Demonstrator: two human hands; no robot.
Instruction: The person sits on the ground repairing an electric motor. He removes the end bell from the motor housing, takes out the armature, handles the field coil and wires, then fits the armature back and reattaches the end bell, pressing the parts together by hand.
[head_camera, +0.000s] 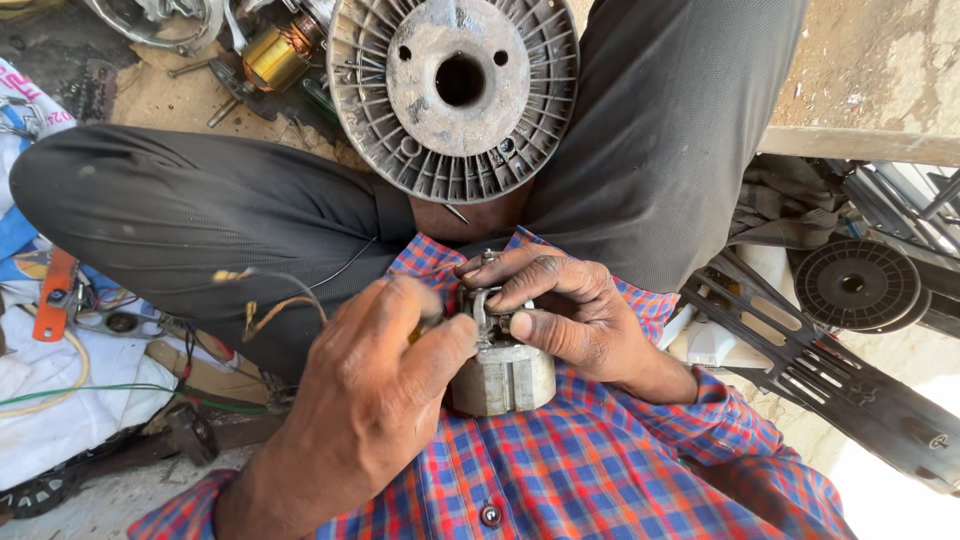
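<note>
Strong daylight is falling from above and from the far right, washing out the pale concrete floor (880, 60) well beyond the grip and bleaching the bare ground at the lower right corner. The left hand (365, 400) and right hand (560, 305) are catching bright highlights on knuckles and fingers, while the small grey metal motor core (505, 375) between them is sitting partly in their shade. The round ribbed grey metal disc (455, 95) above the grip is appearing sharp. Wide-angle distortion is bending the edges; the near checked red-and-blue shirt sleeve (600, 470) is showing slight softness.
</note>
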